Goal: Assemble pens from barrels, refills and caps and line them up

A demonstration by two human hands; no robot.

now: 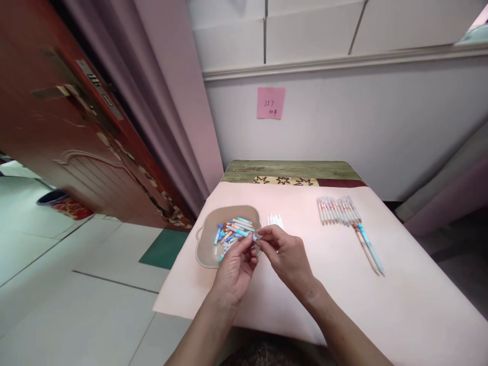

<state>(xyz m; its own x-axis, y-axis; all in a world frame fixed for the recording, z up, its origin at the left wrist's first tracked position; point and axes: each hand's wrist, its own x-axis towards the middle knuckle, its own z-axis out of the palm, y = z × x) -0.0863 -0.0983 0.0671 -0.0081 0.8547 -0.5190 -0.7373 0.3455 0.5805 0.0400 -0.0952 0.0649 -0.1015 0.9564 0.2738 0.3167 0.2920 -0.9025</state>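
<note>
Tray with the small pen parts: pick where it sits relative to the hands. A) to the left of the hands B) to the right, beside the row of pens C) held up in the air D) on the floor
A: the tray rests on the table just left of the left hand and right hand, which pinch a small pen part between them.

Small pale-blue pen part (254,237), pinched at fingertips, over tray's right edge

bright, even indoor light, soft shadows, sharp centre, strong wide-angle bending at edges.
</note>
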